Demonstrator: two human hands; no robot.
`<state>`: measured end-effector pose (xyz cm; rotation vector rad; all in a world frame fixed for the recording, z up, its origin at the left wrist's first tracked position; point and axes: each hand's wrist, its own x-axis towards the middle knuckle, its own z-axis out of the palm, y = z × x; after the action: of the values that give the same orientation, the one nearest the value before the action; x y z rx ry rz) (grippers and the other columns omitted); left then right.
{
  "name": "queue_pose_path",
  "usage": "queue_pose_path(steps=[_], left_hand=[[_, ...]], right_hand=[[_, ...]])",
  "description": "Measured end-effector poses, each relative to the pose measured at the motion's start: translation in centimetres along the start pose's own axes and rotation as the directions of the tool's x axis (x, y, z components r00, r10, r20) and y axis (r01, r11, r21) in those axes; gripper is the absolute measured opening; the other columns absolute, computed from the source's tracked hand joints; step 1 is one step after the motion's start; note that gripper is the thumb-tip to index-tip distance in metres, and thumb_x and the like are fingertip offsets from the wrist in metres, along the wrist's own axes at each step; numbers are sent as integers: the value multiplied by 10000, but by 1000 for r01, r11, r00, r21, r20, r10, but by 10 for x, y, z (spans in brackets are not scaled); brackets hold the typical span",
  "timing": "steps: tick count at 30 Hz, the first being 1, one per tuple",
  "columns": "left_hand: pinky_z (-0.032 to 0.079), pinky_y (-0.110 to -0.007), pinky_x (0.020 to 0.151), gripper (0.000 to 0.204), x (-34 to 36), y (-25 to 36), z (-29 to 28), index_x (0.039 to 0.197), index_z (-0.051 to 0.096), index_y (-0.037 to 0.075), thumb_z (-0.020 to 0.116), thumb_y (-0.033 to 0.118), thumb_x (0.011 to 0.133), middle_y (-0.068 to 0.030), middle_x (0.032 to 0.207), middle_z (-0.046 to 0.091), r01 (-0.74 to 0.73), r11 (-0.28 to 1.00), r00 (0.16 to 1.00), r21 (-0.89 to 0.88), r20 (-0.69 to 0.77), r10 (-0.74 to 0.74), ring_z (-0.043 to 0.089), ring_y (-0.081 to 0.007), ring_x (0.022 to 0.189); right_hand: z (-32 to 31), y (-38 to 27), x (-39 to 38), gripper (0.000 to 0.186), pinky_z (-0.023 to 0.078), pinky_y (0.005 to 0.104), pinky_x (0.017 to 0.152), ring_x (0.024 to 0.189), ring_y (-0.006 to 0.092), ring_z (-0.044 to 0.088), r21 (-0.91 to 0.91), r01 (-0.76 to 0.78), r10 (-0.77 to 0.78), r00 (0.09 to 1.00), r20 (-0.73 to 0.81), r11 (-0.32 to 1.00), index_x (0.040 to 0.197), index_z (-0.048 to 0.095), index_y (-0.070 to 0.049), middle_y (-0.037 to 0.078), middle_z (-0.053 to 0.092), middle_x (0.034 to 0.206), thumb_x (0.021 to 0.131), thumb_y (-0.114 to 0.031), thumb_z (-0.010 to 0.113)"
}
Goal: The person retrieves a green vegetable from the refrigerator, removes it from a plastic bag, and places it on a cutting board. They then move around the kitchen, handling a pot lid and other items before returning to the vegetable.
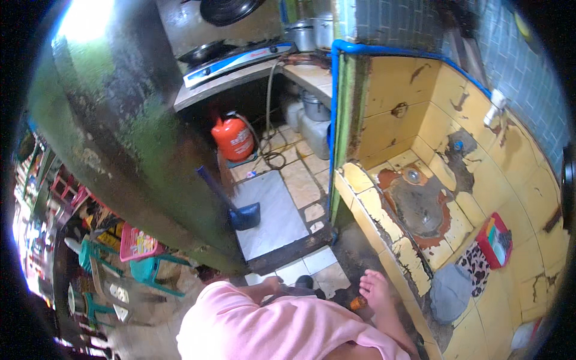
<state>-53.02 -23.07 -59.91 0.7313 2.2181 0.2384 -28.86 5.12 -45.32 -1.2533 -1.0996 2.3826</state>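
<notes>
My right hand [375, 289] is low in the middle, beside the tiled ledge [384, 240], with its fingers loosely bent and a little apart. A small orange-brown object [358, 303] shows at its inner side; its kind is unclear, and I see no grip on it. My left hand [271, 285] hangs by my pink shirt [258, 324], over pale floor tiles [292, 271]; its fingers are too small and partly hidden to read. Ahead, a dark blue dustpan-like tool [245, 217] with a long blue handle stands on a white marbled slab [276, 207].
A red gas cylinder [233, 139] sits under the counter holding a gas stove [237, 63]. At right, a yellow-tiled basin [420, 204] has a grey cloth [450, 293] and red basket [497, 243] nearby. A green wall [138, 138] and green stools [147, 273] are left.
</notes>
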Motion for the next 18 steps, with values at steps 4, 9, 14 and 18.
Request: queue_pose_path(steps=[4,9,14,18], left_hand=[[471,-337,790,375,-44,-22,-32,993,639,73,604,360,754,-138,965,641,153,940,964,-306,-162,-210,611,-272,894],[478,-356,723,258,-49,-31,-97,906,628,13,598,229,767,-175,861,638,-110,824,687,-556,-642,-341,624,-278,822],[463,-306,790,310,-42,-47,-185,1044,603,33,633,160,763,-135,969,626,-237,852,447,-467,-831,-332,602,-207,878],[465,-323,764,348,-42,-60,-255,1055,575,16,639,108,725,-143,983,574,-319,905,230,-281,-950,-213,574,-245,867]], right_hand=[[20,-2,44,108,418,330,598,634,134,498,380,-242,242,969,47,893,809,560,-169,-10,563,718,733,-215,622],[108,-36,86,241,357,331,586,614,140,468,203,-428,405,903,143,881,732,551,-189,-25,552,697,788,-415,488],[199,-67,144,304,349,317,546,559,148,463,177,-312,286,945,159,933,593,488,-172,7,567,652,807,-389,488],[227,-102,209,248,375,267,488,530,119,466,124,-34,15,987,158,992,653,515,-156,-17,563,648,815,-340,550]])
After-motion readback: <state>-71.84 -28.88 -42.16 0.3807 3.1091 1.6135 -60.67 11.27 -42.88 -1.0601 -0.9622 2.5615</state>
